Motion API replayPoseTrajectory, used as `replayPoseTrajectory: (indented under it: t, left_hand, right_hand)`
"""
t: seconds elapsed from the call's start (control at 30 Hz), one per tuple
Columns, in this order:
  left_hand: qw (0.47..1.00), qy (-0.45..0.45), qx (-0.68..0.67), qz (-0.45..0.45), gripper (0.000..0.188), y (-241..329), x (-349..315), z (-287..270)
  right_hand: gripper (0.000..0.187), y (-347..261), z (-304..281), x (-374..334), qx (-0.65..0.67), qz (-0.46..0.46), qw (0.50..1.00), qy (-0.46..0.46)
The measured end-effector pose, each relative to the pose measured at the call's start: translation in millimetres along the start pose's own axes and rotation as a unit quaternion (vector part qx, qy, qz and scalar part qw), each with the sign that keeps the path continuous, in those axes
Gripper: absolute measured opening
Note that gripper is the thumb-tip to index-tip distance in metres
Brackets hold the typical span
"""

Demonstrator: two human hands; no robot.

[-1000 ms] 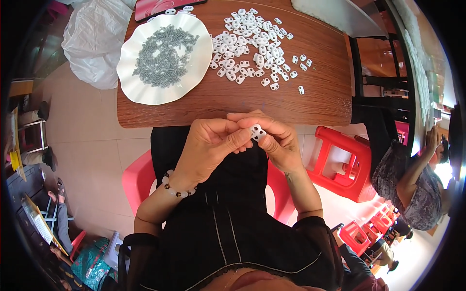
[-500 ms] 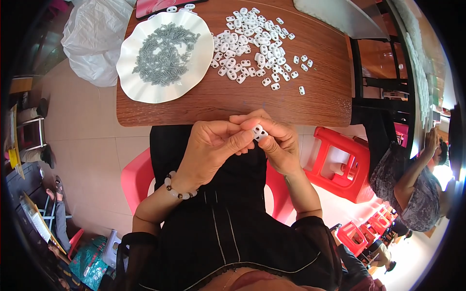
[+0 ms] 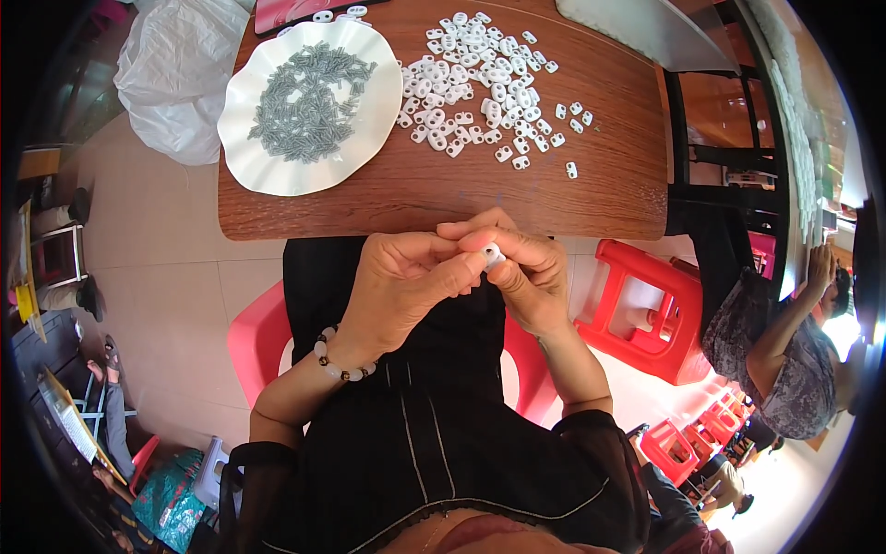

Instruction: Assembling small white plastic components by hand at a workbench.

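Observation:
Just in front of the table's near edge, my two hands meet over one small white plastic cord lock [image 3: 494, 258]. My left hand [image 3: 392, 284] pinches it from the left with thumb and index finger. From the other side, the thumb and fingers of my right hand [image 3: 535, 277] press on it too. One dark round hole shows in the piece; fingertips hide much of the rest. Beyond my hands, a heap of similar white two-holed cord locks [image 3: 496, 92] spreads over the table. A white wavy-rimmed plate [image 3: 242, 159] bears many small grey springs [image 3: 309, 106].
The wooden table [image 3: 415, 208] has a pink-red tray [image 3: 305, 11] at its far left. Beside it hangs a white plastic bag [image 3: 175, 83]. A red stool [image 3: 646, 314] stands to my right. A person [image 3: 775, 342] sits farther right.
The cord lock has turned or sunk between my fingers: more than one hole showed before, now one. My hands have hardly moved.

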State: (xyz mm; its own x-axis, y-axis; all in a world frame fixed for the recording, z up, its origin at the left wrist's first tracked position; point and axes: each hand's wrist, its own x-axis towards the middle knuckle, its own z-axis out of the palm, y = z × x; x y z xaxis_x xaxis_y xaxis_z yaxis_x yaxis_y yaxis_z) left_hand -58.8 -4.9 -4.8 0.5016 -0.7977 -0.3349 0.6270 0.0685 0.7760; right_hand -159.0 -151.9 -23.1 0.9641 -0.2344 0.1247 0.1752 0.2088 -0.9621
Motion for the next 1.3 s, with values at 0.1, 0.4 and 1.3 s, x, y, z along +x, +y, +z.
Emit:
replayPoseTrajectory:
  t: [0.1, 0.4, 1.3]
  left_hand:
    - [1.000, 0.002, -0.001, 0.000, 0.019, 0, 0, 0]
    - [1.000, 0.017, 0.003, 0.004, 0.017, 1, -2, 4]
    - [0.998, 0.025, -0.021, 0.048, 0.020, -12, 13, 0]
  right_hand:
    - [0.035, 1, 2, 1, 0.012, -0.009, 1.000, 0.007]
    - [0.034, 5, 3, 0, 0.002, -0.024, 1.000, 0.012]
    - [0.040, 19, 4, 6, 0.146, 0.033, 0.988, 0.032]
